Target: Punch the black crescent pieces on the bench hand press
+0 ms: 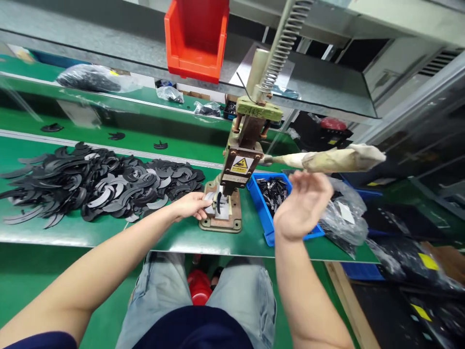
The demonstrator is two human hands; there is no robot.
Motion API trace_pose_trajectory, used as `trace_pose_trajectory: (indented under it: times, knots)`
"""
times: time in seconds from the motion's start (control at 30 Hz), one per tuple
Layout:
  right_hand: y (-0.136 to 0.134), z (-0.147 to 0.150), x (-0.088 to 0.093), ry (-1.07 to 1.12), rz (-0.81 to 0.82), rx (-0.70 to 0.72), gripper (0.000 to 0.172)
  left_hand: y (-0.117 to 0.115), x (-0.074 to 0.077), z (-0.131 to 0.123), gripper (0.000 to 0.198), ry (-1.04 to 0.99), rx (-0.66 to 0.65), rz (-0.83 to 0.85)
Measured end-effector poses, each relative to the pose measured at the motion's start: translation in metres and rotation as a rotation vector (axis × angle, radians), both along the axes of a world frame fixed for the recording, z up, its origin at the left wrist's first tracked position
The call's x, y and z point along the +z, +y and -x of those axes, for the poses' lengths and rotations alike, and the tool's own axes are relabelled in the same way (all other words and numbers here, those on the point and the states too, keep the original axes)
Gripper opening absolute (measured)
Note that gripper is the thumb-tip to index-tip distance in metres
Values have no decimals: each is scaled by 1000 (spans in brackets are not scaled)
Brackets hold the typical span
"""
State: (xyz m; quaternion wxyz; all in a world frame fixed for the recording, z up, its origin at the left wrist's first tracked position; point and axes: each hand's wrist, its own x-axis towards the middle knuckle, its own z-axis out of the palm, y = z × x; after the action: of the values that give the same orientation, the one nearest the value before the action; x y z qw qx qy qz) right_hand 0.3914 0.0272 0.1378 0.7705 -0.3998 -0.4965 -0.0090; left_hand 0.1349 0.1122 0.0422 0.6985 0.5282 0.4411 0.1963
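Note:
A hand-lever press (241,145) stands on the green bench before me, its ram above a small fixture on the base (221,224). My left hand (191,206) reaches to the fixture's left side, thumb and fingers pinched on the near edge of a curved plastic piece (208,197). A narrow black part (218,202) stands upright in the fixture, close to those fingertips. My right hand (303,203) is raised just under the press's cloth-wrapped lever (337,159). Its fingers are loosely bent, slightly blurred and not wrapped round the lever.
A large heap of curved black pieces (109,186) covers the bench at left. Right of the press, a blue bin (263,213) holds small black parts, with a plastic bag (343,213) beside it. An orange bin (196,63) is on the shelf above.

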Motion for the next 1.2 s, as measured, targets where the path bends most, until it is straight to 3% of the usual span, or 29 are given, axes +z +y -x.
trace_pose_trajectory:
  times: [0.03,0.13,0.2,0.27,0.4,0.63,0.7,0.87,1.0,1.07,1.13,1.2]
  knots:
    - [-7,3,-26,-27,210,-17,45,-9,3,6,52,-26,-9,-22]
    - [-32,24,-90,-121,541,248,37,-40,16,19,59,-96,-47,-67]
    - [-44,42,-113,-171,647,431,34,-58,24,21,64,-138,-71,-89]
    - [-49,56,-123,-188,672,523,27,-69,27,20,66,-152,-115,-84]
    - [-49,67,-130,-189,631,513,12,-80,25,19,67,-169,-140,-70]
    - [-64,78,-130,-182,552,419,8,-86,27,16,74,-276,-241,141]
    - [-65,74,-127,-245,553,410,9,-83,29,16,75,-253,-256,133]
    - [-62,51,-117,-629,458,353,14,-84,41,21,58,-3,-228,-141]
    - [-58,42,-119,-822,355,306,17,-98,54,19,41,309,48,-771]
    - [-56,42,-123,-864,336,291,19,-103,55,14,40,391,5,-996]
    - [-54,41,-128,-889,324,284,20,-105,52,9,42,440,-98,-1032]
    - [-52,41,-131,-908,317,276,19,-104,47,4,46,479,-121,-977]
